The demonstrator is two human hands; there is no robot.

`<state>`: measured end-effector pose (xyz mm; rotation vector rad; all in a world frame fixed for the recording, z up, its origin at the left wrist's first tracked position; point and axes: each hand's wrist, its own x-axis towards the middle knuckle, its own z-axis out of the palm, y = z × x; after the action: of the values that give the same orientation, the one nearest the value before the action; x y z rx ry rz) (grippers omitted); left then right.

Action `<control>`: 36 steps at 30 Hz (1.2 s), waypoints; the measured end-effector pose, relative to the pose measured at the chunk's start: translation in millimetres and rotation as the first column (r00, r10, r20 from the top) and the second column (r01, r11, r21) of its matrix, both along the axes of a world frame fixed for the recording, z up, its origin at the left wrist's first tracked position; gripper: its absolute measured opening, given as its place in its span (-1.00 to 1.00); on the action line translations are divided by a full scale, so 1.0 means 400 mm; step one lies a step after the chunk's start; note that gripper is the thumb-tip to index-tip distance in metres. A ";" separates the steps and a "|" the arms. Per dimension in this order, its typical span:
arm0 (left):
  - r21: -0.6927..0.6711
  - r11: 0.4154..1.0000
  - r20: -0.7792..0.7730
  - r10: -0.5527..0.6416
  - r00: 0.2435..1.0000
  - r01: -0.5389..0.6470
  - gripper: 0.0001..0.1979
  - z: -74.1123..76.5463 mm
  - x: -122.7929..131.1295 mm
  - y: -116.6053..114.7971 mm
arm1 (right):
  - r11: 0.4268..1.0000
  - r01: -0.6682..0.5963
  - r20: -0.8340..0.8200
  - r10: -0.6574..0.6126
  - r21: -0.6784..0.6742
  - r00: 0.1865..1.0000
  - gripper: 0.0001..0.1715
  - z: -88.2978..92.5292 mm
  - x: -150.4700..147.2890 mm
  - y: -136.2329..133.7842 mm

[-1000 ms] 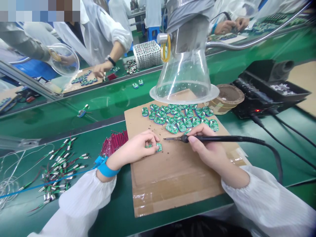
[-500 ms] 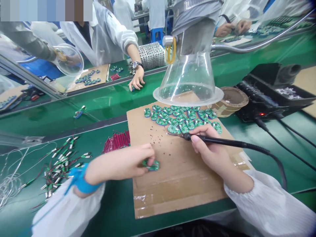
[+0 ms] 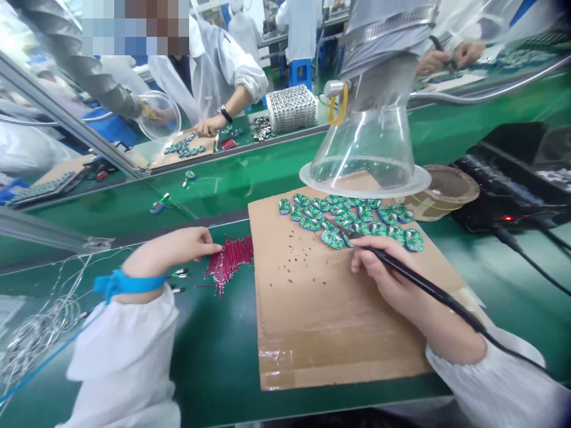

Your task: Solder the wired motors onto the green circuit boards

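The right hand (image 3: 383, 276) is curled shut around a black soldering iron (image 3: 423, 284), held like a pen. The iron is long and thin. It points up and to the left, and its tip reaches the edge of the pile of boards, while its cord runs off to the lower right. It looks light and stiff, and the safe place to hold it is the black grip, well back from the hot tip.

The left hand (image 3: 178, 246) is open and holds nothing. Its fingers stretch toward a bunch of thin red wires (image 3: 229, 264) on the green surface (image 3: 214, 356), right beside them – it is hard to tell if they touch. The wires look light and bendy, so they are best picked up a few at a time.

On a brown cardboard sheet (image 3: 303, 321) lie many small green circuit boards (image 3: 348, 223). They look light, stiff and easy to chip, so the edges are the best place to pinch them. Past them hangs a clear plastic hood (image 3: 361, 148) – and farther off, a co-worker's hand (image 3: 207, 126) rests near more boards.
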<state>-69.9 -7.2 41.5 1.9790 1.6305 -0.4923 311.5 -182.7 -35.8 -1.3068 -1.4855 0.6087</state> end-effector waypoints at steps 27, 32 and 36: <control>0.485 0.870 0.314 -0.271 0.910 0.091 -0.88 -0.094 0.042 -0.004 | 0.953 -0.295 0.373 0.251 0.065 0.893 -0.58 -0.091 -0.011 0.042; 0.399 0.910 0.573 -0.147 0.806 -0.117 -0.81 0.007 0.051 -0.064 | 0.958 -0.284 0.367 0.255 0.027 0.894 -0.55 -0.062 -0.017 0.026; -0.063 0.993 0.809 -0.007 0.587 0.099 -0.71 -0.025 0.157 -0.156 | 0.948 -0.316 0.427 0.304 -0.046 0.851 -0.51 -0.040 -0.051 0.011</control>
<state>-6.9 -69.5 31.6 1.7550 0.9186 0.3124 291.0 -178.4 -51.7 -1.2393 -2.0923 0.5206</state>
